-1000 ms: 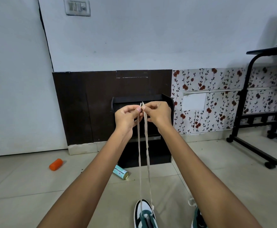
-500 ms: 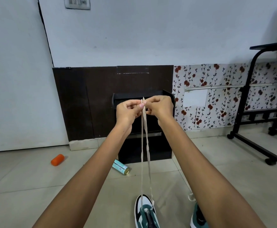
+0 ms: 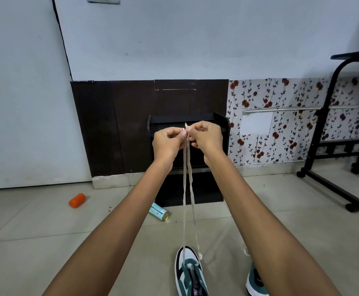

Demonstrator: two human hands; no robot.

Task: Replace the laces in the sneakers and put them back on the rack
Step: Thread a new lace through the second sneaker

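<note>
L hand (image 3: 167, 144) & R hand (image 3: 206, 137) meet at chest height, each w/ fingers curled tight, pinching the two tips of the lace (image 3: 187, 189) together. Both strands hang straight down from the pinch to a teal/white sneaker (image 3: 189, 272) on the floor; 2nd sneaker (image 3: 254, 283) under R forearm. Black rack (image 3: 187, 120) just behind the hands.

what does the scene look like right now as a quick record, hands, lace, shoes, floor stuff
left hand: pinches the lace near its tips
right hand: pinches the same lace beside it
lace: two pale strands hanging down to the near sneaker
second sneaker: on the floor, partly behind the right forearm
rack: black, against the wall behind the hands
floor: orange cylinder, teal can on its side
</note>
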